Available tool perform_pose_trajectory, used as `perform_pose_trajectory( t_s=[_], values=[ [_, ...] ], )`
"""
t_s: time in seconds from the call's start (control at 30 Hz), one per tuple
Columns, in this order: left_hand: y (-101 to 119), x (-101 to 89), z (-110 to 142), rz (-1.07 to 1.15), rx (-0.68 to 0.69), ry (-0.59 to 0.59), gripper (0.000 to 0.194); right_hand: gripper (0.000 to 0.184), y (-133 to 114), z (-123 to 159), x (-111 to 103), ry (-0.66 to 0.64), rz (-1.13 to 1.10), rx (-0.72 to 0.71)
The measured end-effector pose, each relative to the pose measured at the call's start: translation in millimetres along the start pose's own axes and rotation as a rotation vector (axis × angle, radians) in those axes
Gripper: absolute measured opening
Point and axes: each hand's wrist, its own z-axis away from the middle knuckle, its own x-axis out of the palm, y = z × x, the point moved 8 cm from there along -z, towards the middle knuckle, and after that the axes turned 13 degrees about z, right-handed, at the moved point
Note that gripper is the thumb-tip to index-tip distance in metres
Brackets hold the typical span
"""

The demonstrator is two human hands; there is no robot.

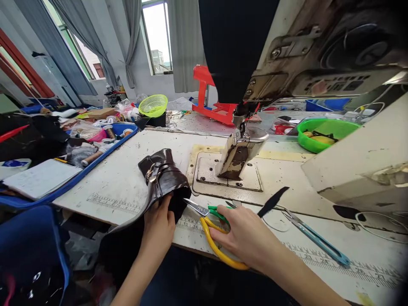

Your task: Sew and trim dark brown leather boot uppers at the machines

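Note:
A shiny dark brown leather boot upper with a strap and metal buckle lies on the sewing table, its opening facing me. My left hand grips the edge of that opening, some fingers hidden in the dark inside. In my right hand are scissors with a yellow handle loop. Green handle parts also show under these fingers; whether they belong to the same scissors I cannot tell. The blade tips reach the boot's opening, near my left fingers. Black material hangs from the boot over the table's front edge.
The sewing machine's post stands behind the boot, its head overhanging at upper right. Blue tweezers and a black strip lie to the right. A blue tray of thread spools stands left, a green basin at back right.

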Motion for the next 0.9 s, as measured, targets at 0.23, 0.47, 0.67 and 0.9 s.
perform_pose_trajectory(
  t_s=[0.23, 0.47, 0.67, 0.9],
  values=[
    [-2.0, 3.2, 3.0, 0.103, -0.045, 0.004, 0.052, 0.02, -16.7, 9.3, -4.8, -0.007, 0.111, 0.014],
    [-1.8, 3.8, 4.2, 0.121, -0.067, -0.027, 0.053, 0.02, -28.4, 12.0, -0.2, -0.113, 0.197, 0.033],
    [-2.8, 5.8, 5.5, 0.139, -0.099, -0.042, 0.053, 0.016, -12.5, 4.1, -1.2, -0.071, 0.171, -0.04],
    [-5.9, 8.1, 6.4, 0.154, -0.113, -0.012, 0.055, 0.024, -13.6, 0.5, -8.6, 0.022, 0.198, -0.141]
  ],
)
